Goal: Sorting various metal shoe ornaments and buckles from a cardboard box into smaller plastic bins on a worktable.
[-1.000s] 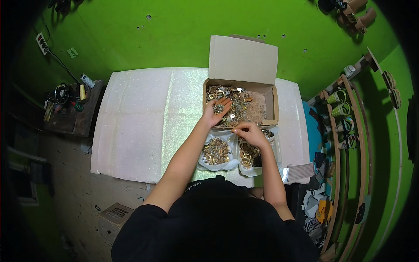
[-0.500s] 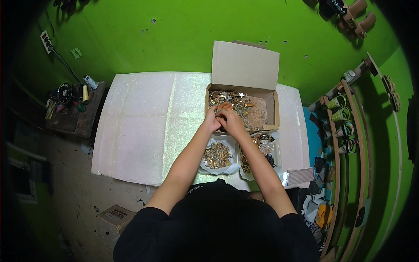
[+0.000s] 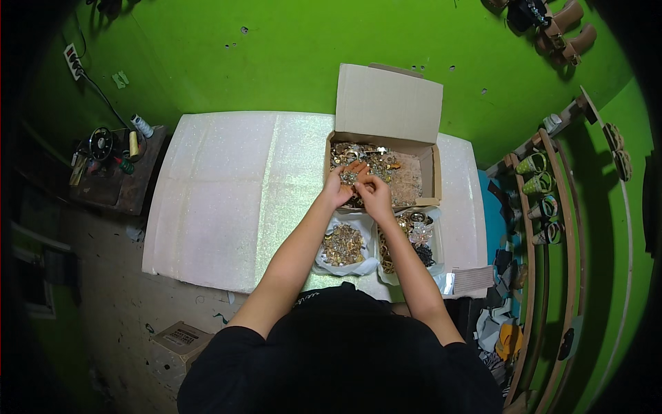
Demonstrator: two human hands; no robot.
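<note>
Palm up over the open cardboard box [image 3: 434, 169], my left hand [image 3: 336, 190] holds a small heap of shiny metal trinkets [image 3: 349, 178]; its fingers stretch away to the right. Thumb and fingertips pinched, my right hand [image 3: 376, 200] is beside that palm, and whatever it grips is too small to make out. Mixed gold and silver trinkets [image 3: 386, 165] lie in the box, thickest on its left side. Nearer to me, a plastic-lined container [image 3: 372, 265] holds many gold-coloured pieces. My right forearm partly covers a second container [image 3: 440, 231] of bangles, clear beads and dark pieces.
A pale glittery sheet [image 3: 214, 200] covers the table. The box lid [image 3: 389, 96] stands up against the green wall. A striped card [image 3: 471, 277] lies at the right front edge. Thread spools [image 3: 142, 126] stand on a side table; a wooden rack [image 3: 552, 200] holds sandals.
My right hand has shifted a little right, away from the left fingers. My left palm has turned up more, so the trinkets in it show.
</note>
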